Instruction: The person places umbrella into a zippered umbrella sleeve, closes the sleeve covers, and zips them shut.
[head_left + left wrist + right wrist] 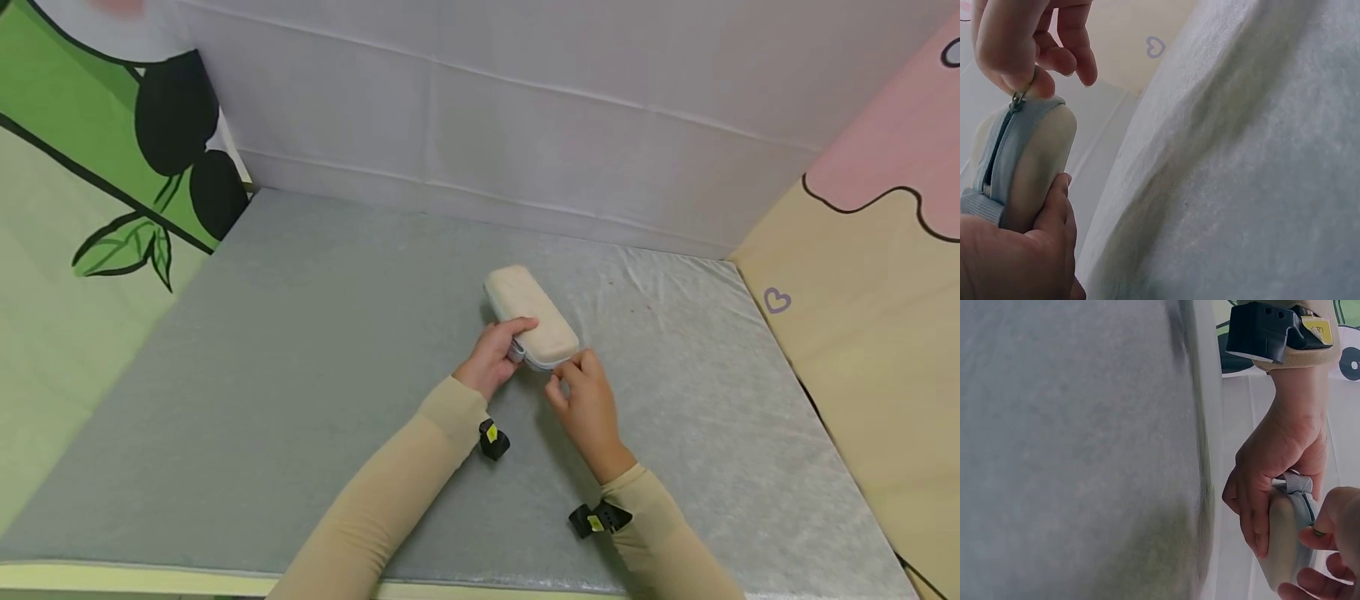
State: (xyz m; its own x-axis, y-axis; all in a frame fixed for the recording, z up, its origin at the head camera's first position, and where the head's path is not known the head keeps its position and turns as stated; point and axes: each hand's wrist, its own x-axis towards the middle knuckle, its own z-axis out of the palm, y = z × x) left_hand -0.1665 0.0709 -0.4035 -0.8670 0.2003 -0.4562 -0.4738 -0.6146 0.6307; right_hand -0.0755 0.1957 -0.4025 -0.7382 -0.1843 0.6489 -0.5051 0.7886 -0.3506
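A cream zip case with a light blue-grey zip band is held above the grey cloth. My left hand grips it near one end, thumb over the top and fingers underneath. With thumb and forefinger, my right hand pinches the zipper pull at the case's near right corner. In the left wrist view, a narrow dark gap runs along the zip between the pull and a ribbed grey loop. That loop sits beside my left hand, and the inside of the case is hidden.
Grey cloth covers the table, wrinkled at the back right. A pale fabric wall stands behind it, with printed panels on the left and right. Each wrist wears a black camera on a strap.
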